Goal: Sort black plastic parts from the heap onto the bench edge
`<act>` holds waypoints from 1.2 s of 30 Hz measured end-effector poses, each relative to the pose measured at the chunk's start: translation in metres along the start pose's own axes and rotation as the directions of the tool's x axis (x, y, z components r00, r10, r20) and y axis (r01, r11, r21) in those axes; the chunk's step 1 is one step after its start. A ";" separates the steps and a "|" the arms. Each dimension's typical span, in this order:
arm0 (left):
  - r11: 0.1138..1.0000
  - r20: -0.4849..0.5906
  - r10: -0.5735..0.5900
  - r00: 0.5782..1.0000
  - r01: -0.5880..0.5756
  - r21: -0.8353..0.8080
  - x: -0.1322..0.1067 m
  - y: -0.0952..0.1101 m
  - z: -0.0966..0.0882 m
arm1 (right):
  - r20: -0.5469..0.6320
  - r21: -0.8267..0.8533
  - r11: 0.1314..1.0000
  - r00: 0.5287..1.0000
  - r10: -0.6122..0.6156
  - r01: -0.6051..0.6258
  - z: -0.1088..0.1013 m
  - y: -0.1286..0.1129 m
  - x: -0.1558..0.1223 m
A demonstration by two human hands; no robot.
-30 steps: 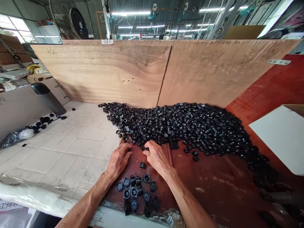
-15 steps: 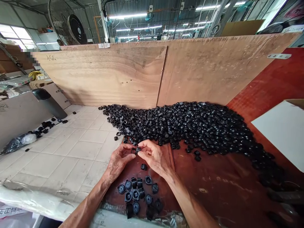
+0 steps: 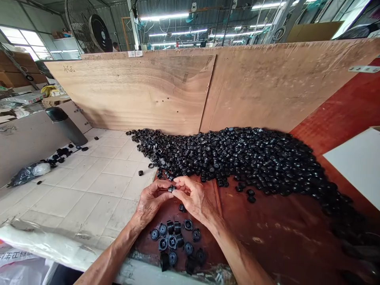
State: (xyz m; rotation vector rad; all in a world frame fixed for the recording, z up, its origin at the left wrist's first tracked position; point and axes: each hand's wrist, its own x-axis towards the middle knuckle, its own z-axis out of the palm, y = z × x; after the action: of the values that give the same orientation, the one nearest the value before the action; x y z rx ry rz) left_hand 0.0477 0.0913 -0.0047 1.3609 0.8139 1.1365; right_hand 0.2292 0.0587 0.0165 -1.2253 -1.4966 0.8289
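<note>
Between the fingertips of both hands is a small black plastic cap-like part (image 3: pixel 171 189), partly covered by the fingers. My left hand (image 3: pixel 152 196) pinches it from the left. From the right, my right hand (image 3: pixel 191 198) closes thumb and fingers on it. Just below the hands a single black part (image 3: pixel 182 208) lies on the reddish-brown board (image 3: pixel 237 229). Nearer to me sits a loose group of similar round black parts (image 3: pixel 172 242), some showing spoked faces, others on their sides. Beyond the hands spreads a large heap of black parts (image 3: pixel 237 158).
A plywood panel (image 3: pixel 142 91) stands upright behind the heap. On the pale tiled surface at left are a dark bottle (image 3: pixel 68 126), leaning, and a plastic bag (image 3: pixel 28 174) with black bits. A white box (image 3: pixel 356 166) is at right. A fan (image 3: pixel 97 31) stands behind the panel.
The black ring and part between my fingers, slightly apart before, now look pressed together as one piece. The view has shifted slightly, moving the scene a little rightward.
</note>
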 end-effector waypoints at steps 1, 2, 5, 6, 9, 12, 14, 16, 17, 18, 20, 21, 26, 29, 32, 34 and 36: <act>0.999 -0.001 0.030 1.000 -0.030 0.042 0.000 0.000 -0.001 | 0.001 -0.019 1.000 1.000 -0.005 0.005 0.001 0.001 0.000; 0.995 -0.002 0.058 0.998 -0.057 0.086 -0.001 -0.001 -0.002 | 0.005 -0.044 0.999 1.000 -0.012 0.012 0.002 0.003 0.000; 0.978 0.013 0.108 0.994 -0.108 0.176 -0.001 -0.002 -0.004 | 0.021 -0.119 0.992 0.999 -0.030 0.032 0.002 0.005 -0.001; 0.978 0.007 0.108 0.994 -0.108 0.178 -0.001 -0.002 -0.004 | 0.032 -0.129 0.991 0.999 -0.034 0.038 0.002 0.004 -0.001; 0.987 -0.030 0.074 0.997 -0.069 0.144 -0.001 -0.003 -0.005 | 0.095 -0.081 0.996 0.995 -0.024 0.031 -0.002 -0.001 -0.002; 0.991 -0.022 0.048 0.999 -0.044 0.124 -0.001 -0.003 -0.005 | 0.125 -0.060 0.998 0.992 0.024 -0.016 -0.004 -0.004 -0.003; 0.990 0.002 0.052 0.999 -0.051 0.131 -0.002 -0.002 -0.005 | 0.089 -0.162 0.987 0.996 0.009 0.006 -0.003 -0.005 -0.003; 0.989 0.015 0.057 0.998 -0.059 0.134 -0.002 -0.001 -0.005 | 0.042 -0.281 0.959 0.999 -0.032 0.043 -0.001 -0.005 -0.003; 0.989 0.019 0.058 0.998 -0.060 0.133 -0.002 -0.001 -0.005 | 0.019 -0.310 0.949 0.999 -0.045 0.049 -0.001 -0.006 -0.003; 0.990 0.022 0.056 0.998 -0.058 0.131 -0.002 -0.001 -0.004 | 0.001 -0.311 0.949 0.999 -0.053 0.050 0.000 -0.006 -0.003; 0.991 0.006 0.050 0.999 -0.050 0.126 -0.001 -0.002 -0.004 | -0.003 -0.257 0.964 0.997 -0.075 0.072 -0.001 -0.007 -0.003; 0.992 -0.009 0.046 0.999 -0.044 0.122 -0.001 -0.003 -0.004 | 0.008 -0.222 0.970 0.995 -0.095 0.095 -0.001 -0.007 -0.003; 0.997 -0.028 0.028 0.999 -0.026 0.067 -0.001 -0.004 -0.004 | 0.038 -0.230 0.971 0.998 -0.058 0.065 0.000 -0.001 -0.002; 0.998 -0.022 0.030 0.999 -0.029 0.051 -0.001 -0.005 -0.005 | 0.038 -0.219 0.975 0.999 -0.030 0.037 0.000 -0.002 -0.001; 0.995 -0.034 0.043 0.999 -0.040 0.089 -0.001 -0.004 -0.005 | 0.045 -0.199 0.980 0.999 -0.004 0.013 -0.002 -0.008 -0.002; 0.995 -0.039 0.045 0.998 -0.041 0.095 -0.001 -0.004 -0.004 | 0.033 -0.207 0.978 0.999 0.023 -0.015 -0.004 -0.013 -0.002; 0.997 -0.053 0.039 0.998 -0.035 0.070 -0.002 -0.003 -0.004 | 0.036 -0.172 0.985 0.999 0.025 -0.019 -0.005 -0.016 -0.002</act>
State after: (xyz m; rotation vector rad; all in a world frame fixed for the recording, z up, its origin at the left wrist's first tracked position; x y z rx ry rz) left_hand 0.0442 0.0915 -0.0086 1.4126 0.8776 1.1883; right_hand 0.2298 0.0520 0.0320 -1.3614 -1.6147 0.7532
